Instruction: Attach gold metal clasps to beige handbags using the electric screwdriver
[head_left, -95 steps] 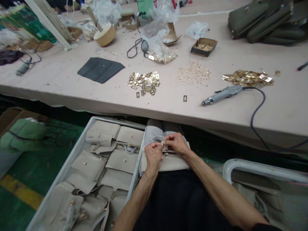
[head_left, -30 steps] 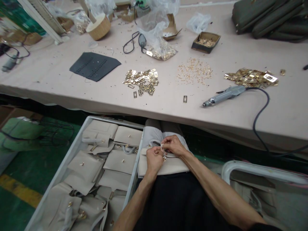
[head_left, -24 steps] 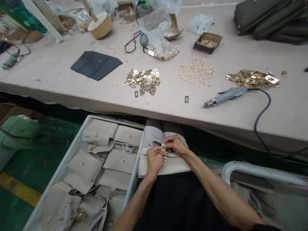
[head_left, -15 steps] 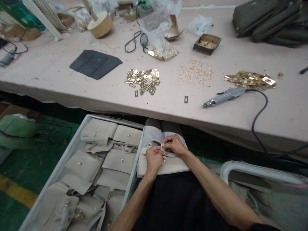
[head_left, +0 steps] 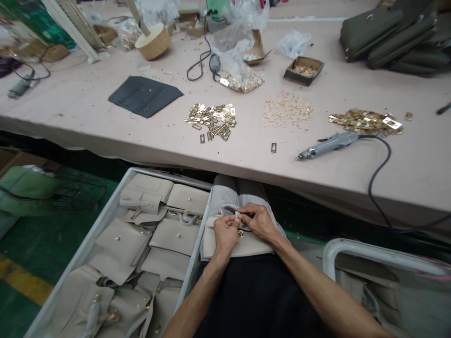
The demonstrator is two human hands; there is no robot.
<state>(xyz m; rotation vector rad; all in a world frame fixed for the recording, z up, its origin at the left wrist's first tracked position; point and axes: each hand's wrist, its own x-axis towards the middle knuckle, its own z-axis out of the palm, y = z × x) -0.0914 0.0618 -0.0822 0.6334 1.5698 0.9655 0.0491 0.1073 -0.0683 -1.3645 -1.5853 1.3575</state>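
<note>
A beige handbag point(head_left: 225, 245) lies across my lap, its handle loop upright at the top and a small gold clasp near its middle. My left hand point(head_left: 226, 231) pinches the end of a short beige strap point(head_left: 237, 216) above the clasp. From the right, my right hand point(head_left: 256, 219) has its fingers closed at the same strap end. The fingertips of both hands nearly meet there, and they partly hide the strap and whatever small part may be between them.
A white bin point(head_left: 192, 265) of beige bags stands left; another bin point(head_left: 329, 258) is right. On the table point(head_left: 243, 162) lie gold plates point(head_left: 213, 117), more plates point(head_left: 366, 121), small screws point(head_left: 287, 109), a corded screwdriver point(head_left: 327, 144), a black sheet point(head_left: 144, 95) and dark bags point(head_left: 373, 33).
My right hand has shifted slightly, its back turned more upward over the strap end. My left hand stays at the strap. The view has tilted a little.
</note>
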